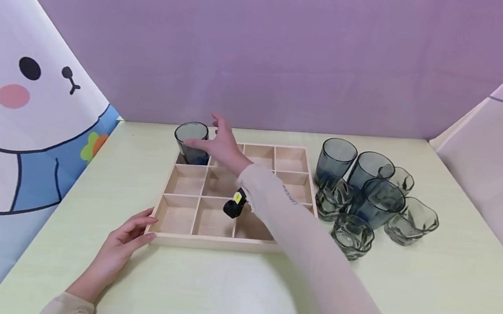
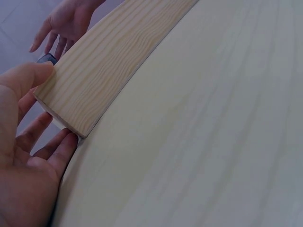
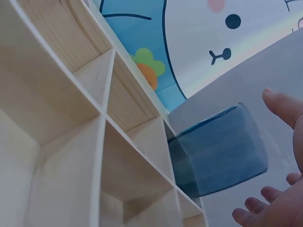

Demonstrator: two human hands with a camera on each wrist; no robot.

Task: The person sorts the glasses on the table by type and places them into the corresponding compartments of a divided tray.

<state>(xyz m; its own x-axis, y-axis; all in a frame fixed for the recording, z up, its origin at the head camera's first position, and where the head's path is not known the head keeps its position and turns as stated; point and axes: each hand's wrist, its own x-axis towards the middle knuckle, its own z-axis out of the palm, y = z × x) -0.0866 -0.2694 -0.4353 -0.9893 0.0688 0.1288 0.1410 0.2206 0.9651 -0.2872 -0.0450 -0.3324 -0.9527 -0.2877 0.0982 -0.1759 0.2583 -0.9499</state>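
A divided wooden box (image 1: 215, 243) with square compartments lies on the table. In its far left compartment stands a tall smoky blue-grey drinking glass (image 1: 195, 156), rising above the dividers. My right hand (image 1: 224, 149) is beside this glass, thumb and fingers spread wide. The right wrist view shows a gap between that hand and the glass (image 3: 222, 151). At the box's near left corner, my left hand (image 1: 117, 248) holds on, thumb at the front and fingers along the side. The left wrist view shows its thumb against the wooden wall (image 2: 109, 66).
Right of the box stand several glasses: tall smoky ones (image 1: 335, 160) and short wavy clear-grey ones (image 1: 410, 222), grouped closely. My right forearm (image 1: 299, 228) crosses over the box's right part. A purple panel (image 1: 262, 56) rises behind the table, with printed panels at both sides.
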